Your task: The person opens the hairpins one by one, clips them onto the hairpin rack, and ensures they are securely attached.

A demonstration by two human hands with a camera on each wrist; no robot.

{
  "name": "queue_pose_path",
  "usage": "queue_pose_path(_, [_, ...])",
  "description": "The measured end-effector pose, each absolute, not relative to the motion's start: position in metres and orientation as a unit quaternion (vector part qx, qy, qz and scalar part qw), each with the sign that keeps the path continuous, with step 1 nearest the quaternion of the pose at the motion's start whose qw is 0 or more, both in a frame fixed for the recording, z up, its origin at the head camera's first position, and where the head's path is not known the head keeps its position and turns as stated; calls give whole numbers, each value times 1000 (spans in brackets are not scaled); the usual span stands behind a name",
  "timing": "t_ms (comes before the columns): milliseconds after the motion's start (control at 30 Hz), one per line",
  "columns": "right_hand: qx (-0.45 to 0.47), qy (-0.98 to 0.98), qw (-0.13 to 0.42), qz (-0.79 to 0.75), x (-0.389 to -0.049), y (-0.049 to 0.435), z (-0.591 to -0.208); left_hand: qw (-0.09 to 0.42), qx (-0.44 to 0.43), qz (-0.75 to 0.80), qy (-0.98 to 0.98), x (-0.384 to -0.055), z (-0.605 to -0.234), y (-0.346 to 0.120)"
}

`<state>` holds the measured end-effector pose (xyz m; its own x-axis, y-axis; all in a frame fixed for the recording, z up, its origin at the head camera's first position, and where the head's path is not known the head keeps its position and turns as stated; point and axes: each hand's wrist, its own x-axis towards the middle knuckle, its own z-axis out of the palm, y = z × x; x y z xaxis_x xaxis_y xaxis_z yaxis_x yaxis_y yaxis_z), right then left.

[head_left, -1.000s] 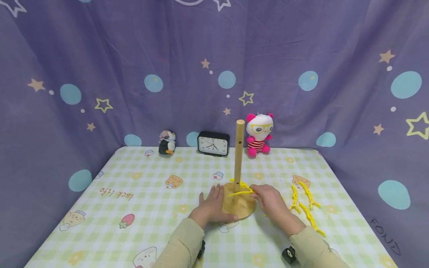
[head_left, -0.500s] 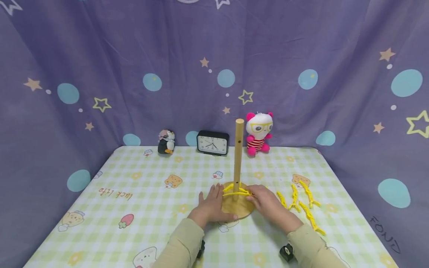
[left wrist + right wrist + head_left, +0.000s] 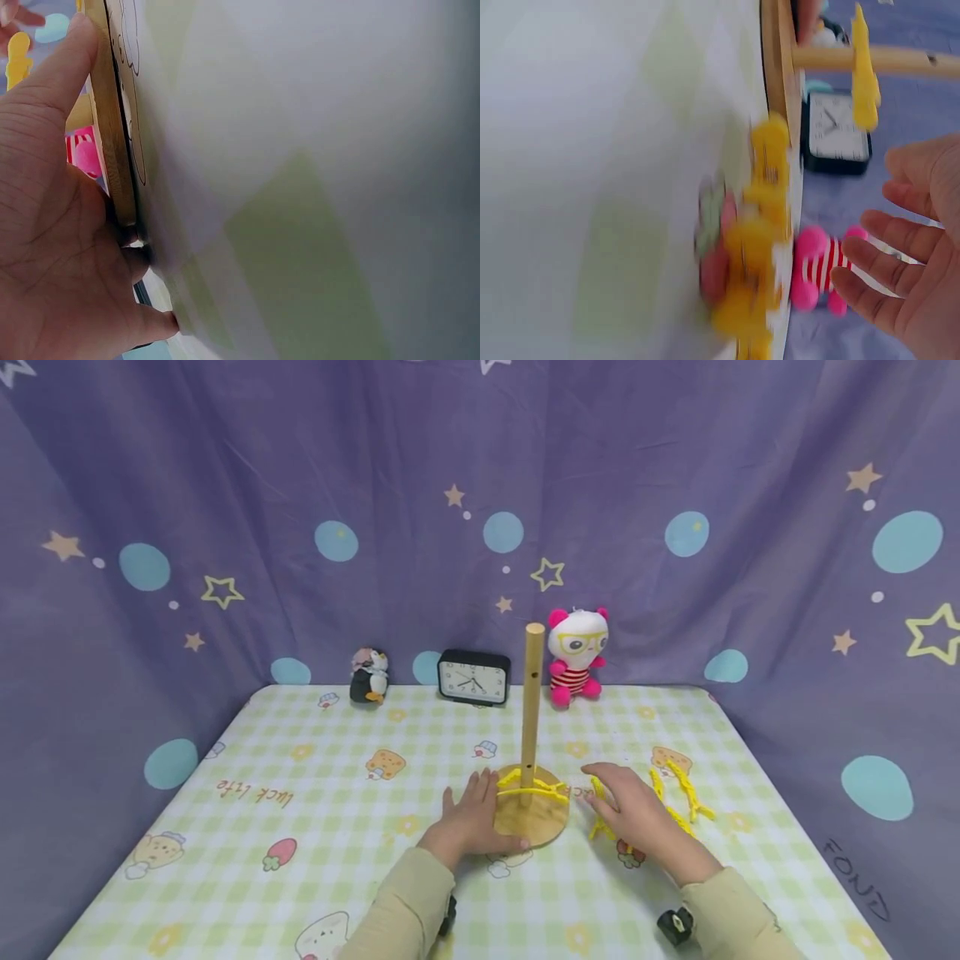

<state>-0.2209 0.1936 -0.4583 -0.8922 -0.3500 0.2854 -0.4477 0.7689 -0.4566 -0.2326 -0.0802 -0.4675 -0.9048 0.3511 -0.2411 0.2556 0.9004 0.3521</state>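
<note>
A wooden stand, an upright post (image 3: 532, 702) on a round base (image 3: 528, 827), stands before me in the head view. Yellow branch-shaped pieces (image 3: 551, 791) sit at the lower part of the post; how they join it is too small to tell. My left hand (image 3: 472, 822) holds the base at its left edge, thumb along the front rim, as the left wrist view also shows. To the right of the base hovers my right hand (image 3: 637, 814), fingers spread and holding nothing, above loose yellow branch pieces (image 3: 599, 818). In the right wrist view these pieces are blurred.
More yellow branch pieces (image 3: 688, 793) lie on the right, partly hidden by the right hand. Along the back edge stand a penguin toy (image 3: 369, 677), a black clock (image 3: 473, 678) and a pink-and-white panda toy (image 3: 576, 656). A checked cloth (image 3: 337, 827) covers the table.
My right hand has let go of the yellow branch piece at the post and moved right, over the loose pieces. That piece stays at the post. The left hand keeps its place.
</note>
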Motion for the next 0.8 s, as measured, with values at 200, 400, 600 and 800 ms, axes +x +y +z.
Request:
queue_pose_path(200, [157,-953,95,243,-221,233,-459,155,156,158,963,-235,-470,-81])
queue_pose_path(400, [112,-965,88,221,-221,264,-460,161,152,161,962,-235,-469,-81])
queue_pose_path(600, [77,-974,86,195,-218,283,-465,162,151,160,962,-236,-471,-82])
queue_pose_path(800, [50,-982,69,168,-218,296,-472,164,150,164,961,-235,-470,-81])
